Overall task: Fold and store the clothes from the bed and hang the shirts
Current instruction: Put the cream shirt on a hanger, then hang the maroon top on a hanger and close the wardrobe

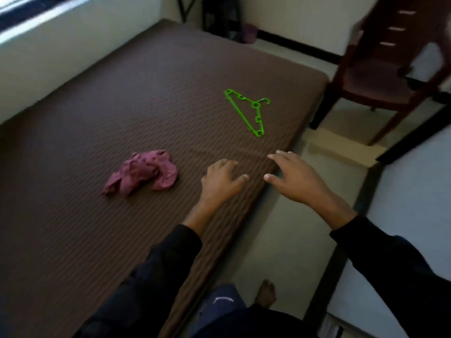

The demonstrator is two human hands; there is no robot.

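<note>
One crumpled maroon garment [142, 173] and green hanger [247, 111] remain mid-frame on the mattress [97, 113]; left hand [220, 181] and right hand [296, 178] spread, empty.

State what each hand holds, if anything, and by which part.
Nothing is held. The left hand and right hand are both open and empty above the bed; the cloth and hanger lie untouched.

My left hand [220, 180] and right hand [296, 178] hover open over the brown bed [136, 98]. On the bed lie a crumpled pink cloth [142, 175] and a green hanger [246, 111].
</note>
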